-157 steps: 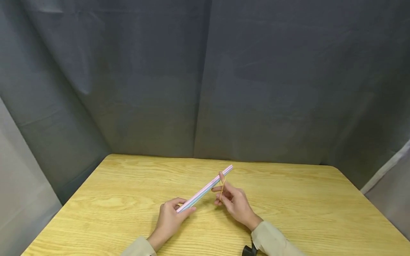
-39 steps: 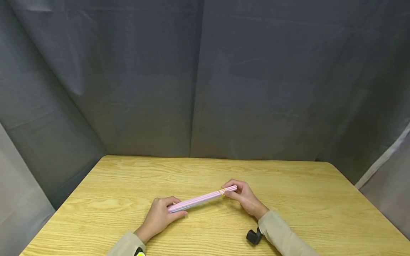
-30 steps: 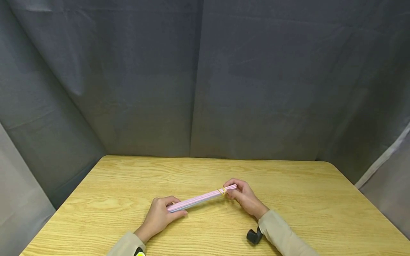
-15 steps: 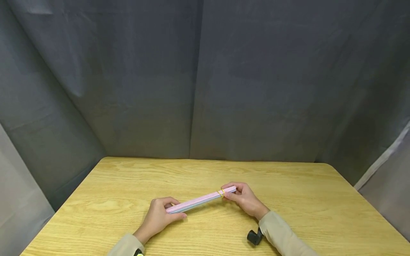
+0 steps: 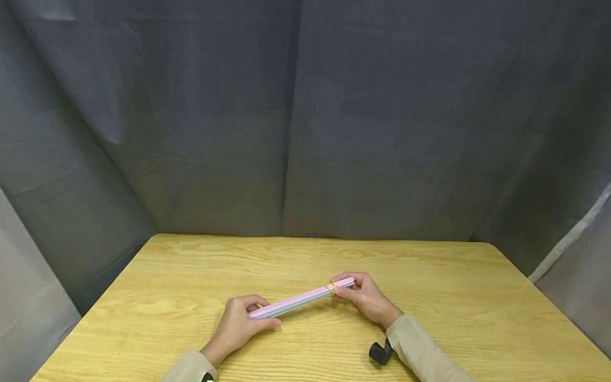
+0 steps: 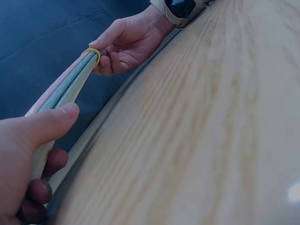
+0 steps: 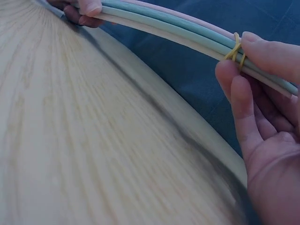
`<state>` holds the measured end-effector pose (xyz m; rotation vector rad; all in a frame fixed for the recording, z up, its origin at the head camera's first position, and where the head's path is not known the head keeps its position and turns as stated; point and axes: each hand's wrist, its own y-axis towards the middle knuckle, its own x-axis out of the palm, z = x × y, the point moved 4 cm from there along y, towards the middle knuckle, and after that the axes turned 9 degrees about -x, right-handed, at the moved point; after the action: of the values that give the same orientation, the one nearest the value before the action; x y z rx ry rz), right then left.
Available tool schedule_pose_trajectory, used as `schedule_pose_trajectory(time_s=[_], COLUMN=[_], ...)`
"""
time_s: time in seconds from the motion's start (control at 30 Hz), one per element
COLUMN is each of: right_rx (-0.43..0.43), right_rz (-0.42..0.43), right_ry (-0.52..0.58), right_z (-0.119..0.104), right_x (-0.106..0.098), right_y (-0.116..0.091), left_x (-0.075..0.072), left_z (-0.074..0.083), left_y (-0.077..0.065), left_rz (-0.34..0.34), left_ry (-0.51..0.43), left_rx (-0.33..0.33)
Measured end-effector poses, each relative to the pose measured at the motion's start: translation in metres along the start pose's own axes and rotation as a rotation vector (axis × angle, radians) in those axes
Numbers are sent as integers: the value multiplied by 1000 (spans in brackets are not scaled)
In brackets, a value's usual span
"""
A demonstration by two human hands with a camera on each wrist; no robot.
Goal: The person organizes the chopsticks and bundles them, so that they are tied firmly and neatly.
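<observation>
Present are one left hand (image 5: 236,321), one right hand (image 5: 368,300), two beige sleeves (image 5: 420,347), one bundle of straws (image 5: 296,302) whose individual number cannot be verified, one yellow rubber band (image 7: 237,47) and one wood-grain table (image 5: 453,297).

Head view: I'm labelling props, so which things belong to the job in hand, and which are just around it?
Job in hand:
pink and blue sticks
yellow rubber band around them
left hand
right hand

Just around:
wood-grain table
dark grey curtain
black wrist device
</observation>
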<state>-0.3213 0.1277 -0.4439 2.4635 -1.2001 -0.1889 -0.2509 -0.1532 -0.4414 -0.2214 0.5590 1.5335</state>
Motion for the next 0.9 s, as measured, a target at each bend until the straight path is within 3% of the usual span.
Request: schedule_pose_trajectory(time_s=[0.5,0.9], right_rx=[-2,-12], right_rz=[-33,-50], right_ry=[23,-117], right_z=[2,6], right_x=[-2,6], right_y=[0,3], left_x=[1,5], left_z=[0,0], left_y=[-1,-3], left_rz=[27,-7], left_ry=[31,47], left_rx=[42,38])
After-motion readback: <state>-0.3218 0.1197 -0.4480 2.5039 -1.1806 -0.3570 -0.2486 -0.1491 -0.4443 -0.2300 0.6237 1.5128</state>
